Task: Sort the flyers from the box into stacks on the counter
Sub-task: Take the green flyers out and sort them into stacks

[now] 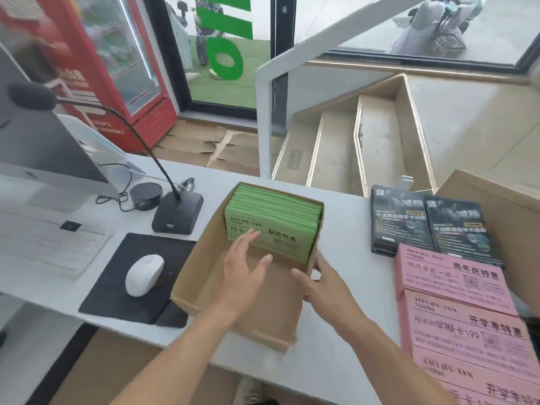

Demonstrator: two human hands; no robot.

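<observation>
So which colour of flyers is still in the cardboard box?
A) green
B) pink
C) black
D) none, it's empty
A: the green flyers stand packed at the far end of the cardboard box, while the pink stacks and black stacks lie on the counter.

Both forearms are bare, with no sleeves, watch or rings showing. The left grip (244,276) and right grip (324,283) wear no gloves.

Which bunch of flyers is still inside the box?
The green flyers, standing on edge at the far end of the cardboard box. The pink stacks and black stacks already lie on the counter.
</observation>
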